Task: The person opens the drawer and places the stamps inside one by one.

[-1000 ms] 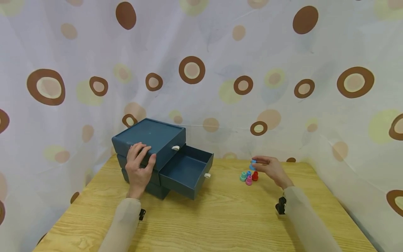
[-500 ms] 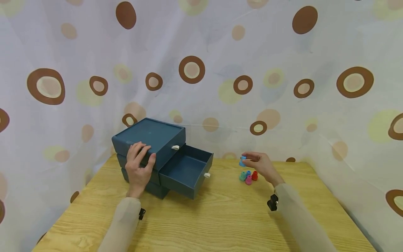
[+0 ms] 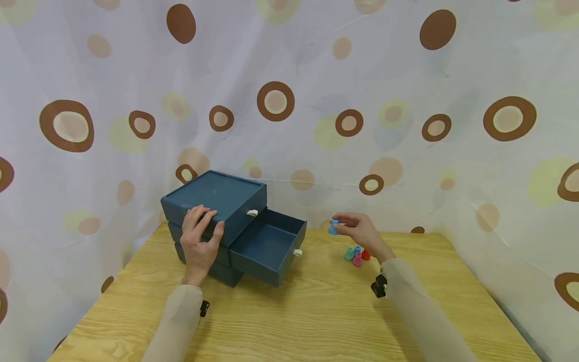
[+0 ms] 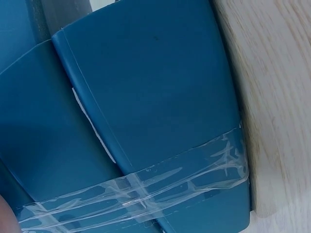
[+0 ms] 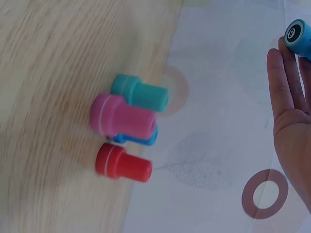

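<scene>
My right hand (image 3: 362, 233) pinches a light blue toy stamp (image 3: 333, 227) between thumb and fingertips, held above the table. In the right wrist view, a dark round mark shows on the end of that stamp (image 5: 294, 33). On the left, my left hand (image 3: 199, 246) rests on the near top edge of a dark blue stacked drawer unit (image 3: 214, 193), thumb toward its front. The middle drawer (image 3: 267, 244) is pulled out and nothing shows inside it. The left wrist view shows the unit's side (image 4: 146, 87) with a fingertip at the lower left corner.
Below the right hand, a teal stamp (image 3: 349, 254), a pink stamp (image 3: 357, 259), a blue stamp (image 5: 146, 138) and a red stamp (image 5: 124, 163) stand close together on the wooden table (image 3: 316, 311). Clear tape (image 4: 184, 182) wraps the unit's side. A patterned curtain (image 3: 298, 50) hangs behind.
My right hand has carried the light blue stamp leftward and slightly up, away from the other stamps and toward the pulled-out drawer. The left hand stays where it was on the unit.
</scene>
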Motion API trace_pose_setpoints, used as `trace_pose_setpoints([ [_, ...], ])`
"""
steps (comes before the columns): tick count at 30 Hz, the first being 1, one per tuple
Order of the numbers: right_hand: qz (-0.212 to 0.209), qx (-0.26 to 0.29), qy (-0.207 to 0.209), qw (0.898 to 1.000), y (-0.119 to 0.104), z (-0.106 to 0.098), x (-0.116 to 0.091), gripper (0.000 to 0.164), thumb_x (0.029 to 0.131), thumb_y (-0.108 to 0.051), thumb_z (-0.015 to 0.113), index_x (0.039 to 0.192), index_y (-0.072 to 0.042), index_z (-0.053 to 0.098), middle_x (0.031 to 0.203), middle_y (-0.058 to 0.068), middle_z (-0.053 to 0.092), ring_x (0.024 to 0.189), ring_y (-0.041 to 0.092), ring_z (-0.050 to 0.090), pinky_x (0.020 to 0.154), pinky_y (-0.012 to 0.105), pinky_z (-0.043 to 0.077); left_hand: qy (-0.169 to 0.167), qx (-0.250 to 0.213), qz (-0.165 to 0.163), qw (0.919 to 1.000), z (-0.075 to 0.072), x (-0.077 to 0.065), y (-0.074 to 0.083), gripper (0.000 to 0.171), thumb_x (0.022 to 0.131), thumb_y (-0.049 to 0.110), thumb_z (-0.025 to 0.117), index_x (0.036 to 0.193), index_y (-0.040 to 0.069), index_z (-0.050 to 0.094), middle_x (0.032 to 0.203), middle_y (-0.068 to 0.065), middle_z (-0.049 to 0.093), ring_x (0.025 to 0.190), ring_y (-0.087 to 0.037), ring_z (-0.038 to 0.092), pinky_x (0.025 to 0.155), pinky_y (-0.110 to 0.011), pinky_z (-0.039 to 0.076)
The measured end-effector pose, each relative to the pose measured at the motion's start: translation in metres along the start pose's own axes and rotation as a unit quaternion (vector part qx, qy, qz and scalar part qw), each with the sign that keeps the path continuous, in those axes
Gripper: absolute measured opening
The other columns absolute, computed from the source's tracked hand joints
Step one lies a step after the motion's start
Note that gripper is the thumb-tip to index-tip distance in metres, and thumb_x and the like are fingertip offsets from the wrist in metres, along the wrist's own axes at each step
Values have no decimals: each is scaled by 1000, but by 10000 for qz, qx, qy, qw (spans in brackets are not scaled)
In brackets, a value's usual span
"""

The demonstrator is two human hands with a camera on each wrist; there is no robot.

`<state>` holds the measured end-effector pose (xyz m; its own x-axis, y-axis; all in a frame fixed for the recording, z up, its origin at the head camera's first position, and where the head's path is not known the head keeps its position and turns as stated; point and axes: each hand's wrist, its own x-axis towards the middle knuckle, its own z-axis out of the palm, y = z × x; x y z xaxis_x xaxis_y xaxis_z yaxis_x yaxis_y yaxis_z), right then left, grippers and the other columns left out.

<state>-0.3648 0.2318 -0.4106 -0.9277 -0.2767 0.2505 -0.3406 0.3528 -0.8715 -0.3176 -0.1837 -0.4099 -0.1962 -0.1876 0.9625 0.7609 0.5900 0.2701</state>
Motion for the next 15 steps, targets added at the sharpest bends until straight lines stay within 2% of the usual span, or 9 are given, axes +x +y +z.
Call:
trace_pose_setpoints([
  [8, -58, 236, -244, 9994, -18, 20, 9, 39, 93, -26, 68, 127, -9, 63, 127, 15, 65, 110, 22, 67, 99, 44, 52, 34, -95, 99, 9999, -1, 2, -1, 38, 90, 38, 67, 104, 3, 76, 109, -21, 69, 114, -40, 58, 111, -58, 34],
  [15, -194, 360, -336, 9986, -30, 34, 16, 35, 92, -18, 68, 125, -6, 64, 126, 18, 65, 115, 30, 65, 100, 44, 52, 25, -84, 125, 9999, 0, 2, -1, 39, 91, 38, 66, 105, 3, 76, 108, -22, 68, 114, -41, 58, 110, -60, 34],
])
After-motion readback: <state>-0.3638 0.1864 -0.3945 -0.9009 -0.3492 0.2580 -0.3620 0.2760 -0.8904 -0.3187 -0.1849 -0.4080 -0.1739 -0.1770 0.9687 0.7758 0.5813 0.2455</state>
